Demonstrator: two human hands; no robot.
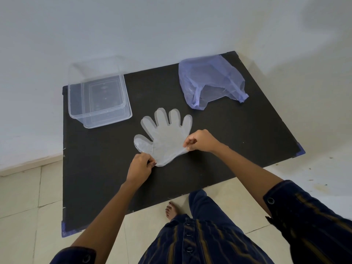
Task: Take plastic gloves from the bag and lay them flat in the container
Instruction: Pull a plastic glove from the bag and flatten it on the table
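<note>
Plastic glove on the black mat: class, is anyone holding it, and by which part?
Yes. Both hands pinch the plastic glove at its open cuff edge: left hand at the cuff's left corner, right hand at its right corner.

container (99, 103) sitting far-left on your counter (228, 140) | bag (211, 80) lying far-right | glove (165, 136) lying between them, nearer you | your hands gripping its near edge
</note>
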